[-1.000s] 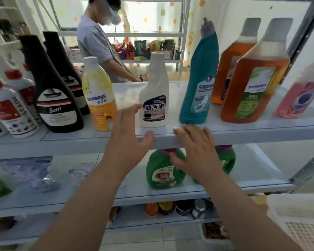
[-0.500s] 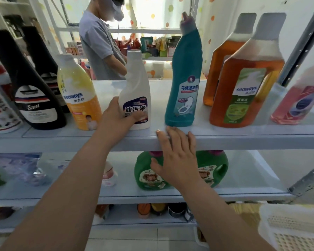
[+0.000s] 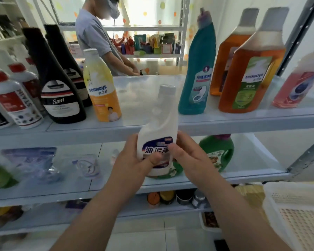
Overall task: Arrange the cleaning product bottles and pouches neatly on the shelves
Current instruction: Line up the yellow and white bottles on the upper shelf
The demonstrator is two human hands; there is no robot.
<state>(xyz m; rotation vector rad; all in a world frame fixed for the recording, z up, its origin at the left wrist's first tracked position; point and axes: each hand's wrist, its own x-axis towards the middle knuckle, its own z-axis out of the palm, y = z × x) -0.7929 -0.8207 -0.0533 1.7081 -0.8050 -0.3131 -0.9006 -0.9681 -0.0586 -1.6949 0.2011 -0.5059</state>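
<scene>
white spray-type bottle (image 3: 159,127) with a blue label is off the shelf, held upright with a slight tilt in front of the top shelf's (image 3: 243,122) front edge, its cap level with the shelf surface. both hands hold it at the lower body: left hand (image 3: 132,160) wraps the left side with the thumb laid across the label, right hand (image 3: 188,158) wraps the right side with its thumb also on the label, the two thumbs nearly meeting. on the top shelf, left to right: white bottles with red caps (image 3: 13,98), two black bottles (image 3: 58,87) one behind the other, a yellow bottle (image 3: 101,91), an open gap of bare shelf behind the held bottle, a tall teal bottle (image 3: 198,69), two orange bottles (image 3: 250,77) one behind the other, and a pink bottle (image 3: 297,84) at the far right, blurred. on the middle shelf (image 3: 252,160): a green jug (image 3: 219,153) just right of the hands, a second green one mostly hidden behind the held bottle, and clear purple-tinted pouches (image 3: 31,162) lying to the left. small tins on the shelf below, too blurred to tell apart. white plastic basket (image 3: 297,214) at the lower right. another person (image 3: 92,37) stands beyond the shelving.
</scene>
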